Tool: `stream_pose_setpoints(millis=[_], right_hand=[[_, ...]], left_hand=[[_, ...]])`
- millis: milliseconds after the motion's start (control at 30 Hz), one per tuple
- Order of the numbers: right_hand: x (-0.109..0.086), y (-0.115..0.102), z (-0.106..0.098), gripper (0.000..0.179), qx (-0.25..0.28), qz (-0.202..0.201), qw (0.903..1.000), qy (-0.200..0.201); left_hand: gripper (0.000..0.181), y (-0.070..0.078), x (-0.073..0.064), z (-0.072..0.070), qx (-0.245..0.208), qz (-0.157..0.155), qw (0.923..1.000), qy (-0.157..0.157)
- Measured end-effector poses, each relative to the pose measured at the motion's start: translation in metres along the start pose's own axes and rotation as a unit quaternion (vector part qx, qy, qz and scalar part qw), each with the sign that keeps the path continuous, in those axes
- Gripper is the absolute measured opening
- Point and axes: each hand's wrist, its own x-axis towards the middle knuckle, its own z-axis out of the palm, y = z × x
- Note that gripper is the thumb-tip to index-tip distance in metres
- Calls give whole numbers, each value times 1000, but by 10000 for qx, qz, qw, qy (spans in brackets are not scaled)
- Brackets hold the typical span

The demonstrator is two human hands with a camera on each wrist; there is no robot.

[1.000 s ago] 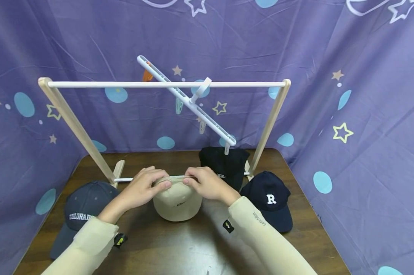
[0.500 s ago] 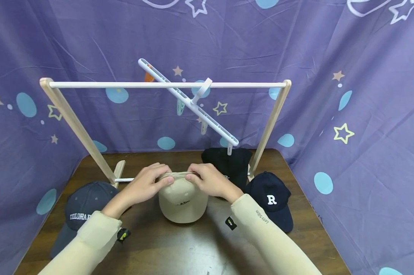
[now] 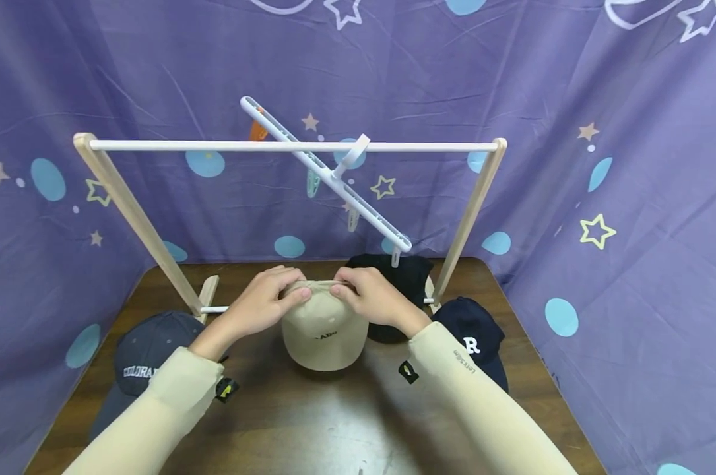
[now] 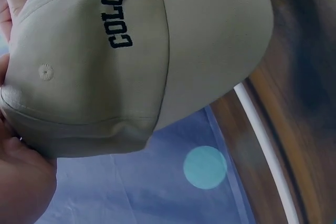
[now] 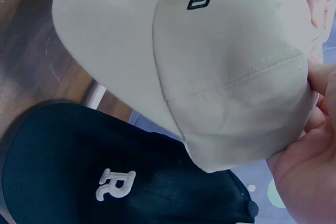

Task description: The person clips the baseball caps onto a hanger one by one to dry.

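Note:
A beige baseball cap (image 3: pixel 325 330) with dark COLORADO lettering is held up in front of me, brim pointing down. At its upper left edge my left hand (image 3: pixel 259 302) pinches the fabric, thumb on the near side. My right hand (image 3: pixel 381 300) pinches the same edge at the upper right. Both wrist views show the cap's crown and brim; the fingers behind it are partly hidden. Beyond my hands, a pale blue hanger (image 3: pixel 358 196) with several clips tilts down toward its right end. Under its lowest clip (image 3: pixel 396 257) is a black cap (image 3: pixel 405 277), partly covered by my right hand.
The hanger hooks over the white rail (image 3: pixel 215 146) of a wooden-legged rack. A dark grey cap (image 3: pixel 156 346) lies on the brown table (image 3: pixel 310 435) at the left. To the right lies a navy cap (image 3: pixel 466 320) with a white R, partly behind my sleeve. A purple curtain (image 3: pixel 571 132) surrounds the table.
Both hands have lifted the beige cap slightly and moved it a little to the right. The hanger swings only slightly. The grey and navy caps lie where they were.

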Motion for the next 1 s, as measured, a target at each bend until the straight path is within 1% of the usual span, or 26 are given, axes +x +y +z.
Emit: stream_pose_setpoints(millis=[200, 300, 600, 767, 1000], right_hand=[[2, 0, -11, 12, 9, 113, 9998, 168], [3, -1, -15, 12, 20, 178, 9994, 280], [8, -6, -22, 14, -20, 300, 9985, 453], [10, -8, -25, 15, -93, 349, 9980, 515], [14, -6, -30, 16, -101, 301, 9978, 577]], left_hand=[[11, 9, 15, 0, 103, 92, 9998, 159], [11, 12, 20, 0, 68, 61, 9997, 237], [15, 14, 28, 5, -40, -83, 9981, 616], [17, 16, 32, 4, -32, -196, 9974, 693], [17, 18, 38, 0, 113, -103, 9967, 793]])
